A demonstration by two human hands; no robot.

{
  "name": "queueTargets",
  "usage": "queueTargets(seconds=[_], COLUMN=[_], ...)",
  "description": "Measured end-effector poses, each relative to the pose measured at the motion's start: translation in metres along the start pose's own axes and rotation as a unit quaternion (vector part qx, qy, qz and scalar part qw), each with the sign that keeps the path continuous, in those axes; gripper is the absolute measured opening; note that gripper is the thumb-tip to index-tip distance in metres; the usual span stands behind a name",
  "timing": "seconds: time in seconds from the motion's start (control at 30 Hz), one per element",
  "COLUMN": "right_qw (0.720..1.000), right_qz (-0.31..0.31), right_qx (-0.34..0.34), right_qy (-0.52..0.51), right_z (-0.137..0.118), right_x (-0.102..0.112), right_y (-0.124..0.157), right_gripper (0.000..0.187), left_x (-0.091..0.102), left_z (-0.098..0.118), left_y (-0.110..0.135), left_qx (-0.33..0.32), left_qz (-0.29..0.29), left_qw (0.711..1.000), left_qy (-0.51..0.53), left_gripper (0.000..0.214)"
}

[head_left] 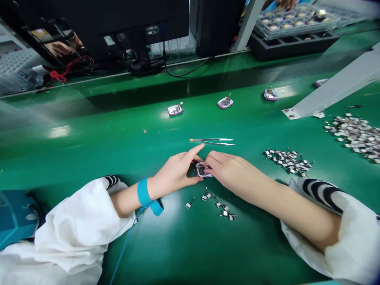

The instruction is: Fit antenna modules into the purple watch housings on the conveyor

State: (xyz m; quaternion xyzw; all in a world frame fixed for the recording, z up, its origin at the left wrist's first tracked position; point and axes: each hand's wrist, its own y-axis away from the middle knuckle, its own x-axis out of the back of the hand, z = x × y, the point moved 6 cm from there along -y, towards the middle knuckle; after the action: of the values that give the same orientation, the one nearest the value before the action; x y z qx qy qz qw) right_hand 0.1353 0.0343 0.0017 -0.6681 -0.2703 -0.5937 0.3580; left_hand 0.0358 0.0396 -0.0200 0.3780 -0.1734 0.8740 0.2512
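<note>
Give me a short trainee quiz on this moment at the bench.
1. True or false: the tweezers lie on the green mat without touching either hand.
2. Which wrist wears the blue strap, left or right?
3. What small object lies between the left hand and the right hand?

Key: 1. True. 2. Left. 3. A small purple-rimmed device.

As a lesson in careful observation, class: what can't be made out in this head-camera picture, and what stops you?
Head view:
The small purple-rimmed device: partly hidden by the left hand and right hand.
A co-worker's hand: cut off by the top edge.
The tray of parts: contents blurred.
The loose metal parts: too small to identify.
</note>
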Motion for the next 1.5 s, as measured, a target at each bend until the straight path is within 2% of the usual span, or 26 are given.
queueTargets(seconds=[0.1,0.2,0.37,0.53,0.73,0.9,1.0,1.1,1.27,1.4,1.5], right_qw=[0.994,0.983,0.973,0.972,0.972,0.979,0.98,0.977,0.933,0.912,0.915], right_qz=[0.053,0.105,0.153,0.178,0.231,0.201,0.195,0.206,0.237,0.25,0.239], right_qx=[0.054,0.093,0.116,0.101,0.046,0.031,0.013,-0.03,-0.081,-0.095,-0.086], right_qy=[0.085,0.12,0.131,0.116,0.003,0.029,0.047,-0.051,-0.26,-0.312,-0.315], right_z=[-0.009,-0.014,-0.015,-0.01,-0.003,-0.006,-0.004,0.006,0.021,0.024,0.025], right_x=[0.013,0.021,0.026,0.021,0.015,0.019,0.021,0.021,0.015,0.009,0.006], right_y=[-0.001,0.001,0.001,0.001,0.007,0.006,0.004,0.0,-0.002,-0.002,-0.003], right_gripper=[0.015,0.016,0.021,0.018,0.015,0.023,0.019,0.013,0.005,0.007,0.008], left_x=[0.004,0.006,0.006,0.006,0.006,0.009,0.01,0.012,0.013,0.014,0.012], left_z=[-0.002,-0.002,-0.001,0.0,0.001,0.0,-0.001,0.0,-0.001,-0.003,-0.005], left_y=[0.0,0.001,0.004,0.004,0.004,0.006,0.006,0.007,0.007,0.007,0.007], left_qx=[-0.001,-0.004,-0.004,-0.007,-0.008,-0.001,-0.001,-0.003,0.003,0.004,0.01], left_qz=[0.018,0.033,0.024,0.025,0.041,0.077,0.091,0.099,0.107,0.115,0.107], left_qw=[0.996,0.988,0.987,0.986,0.985,0.982,0.98,0.976,0.965,0.957,0.954], left_qy=[0.087,0.153,0.159,0.163,0.165,0.17,0.176,0.194,0.241,0.265,0.279], left_gripper=[0.074,0.075,0.072,0.069,0.069,0.067,0.065,0.065,0.063,0.058,0.055])
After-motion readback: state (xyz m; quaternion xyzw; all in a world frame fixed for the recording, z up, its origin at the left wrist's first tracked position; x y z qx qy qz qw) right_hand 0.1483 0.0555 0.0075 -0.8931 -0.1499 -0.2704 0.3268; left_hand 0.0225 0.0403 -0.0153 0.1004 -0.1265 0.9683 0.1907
